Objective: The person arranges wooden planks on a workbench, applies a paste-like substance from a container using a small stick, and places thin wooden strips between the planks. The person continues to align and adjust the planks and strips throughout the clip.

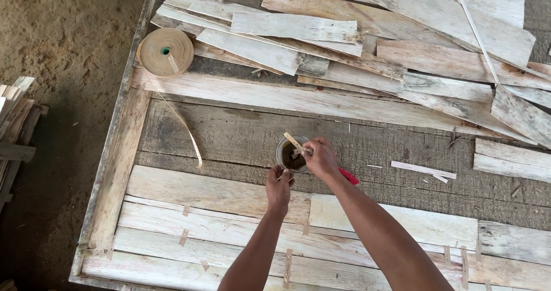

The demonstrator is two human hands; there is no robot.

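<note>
Sitting near the middle of the grey plank surface point(241, 136): one small round tin cup point(292, 154) holding a dark brown paste.

- Flat wooden stick point(295, 142): pale, its lower end in the cup, its upper end slanting up to the far left over the rim.
- Right hand point(321, 159): over the right side of the cup, grip closed on the stick.
- Left hand point(279, 187): at the near side of the cup, fingers curled against its wall; grip appears to be steadying the cup.
- Red object point(348, 177): partly hidden behind the right wrist, lying on the surface just right of the cup; its kind cannot be told.
- Joined veneer sheets point(229, 228): pale strips laid side by side along the near edge, with small brown tape patches across the seams.
- Roll of brown paper tape point(167, 51): at the far left, a loose tail trailing toward the near side.
- Loose veneer pieces point(402, 44): piled and overlapping across the far side and right.
- Thin offcut point(423, 169): right of the cup, well apart from it.
- Dirt floor point(57, 50): to the left of the surface.
</note>
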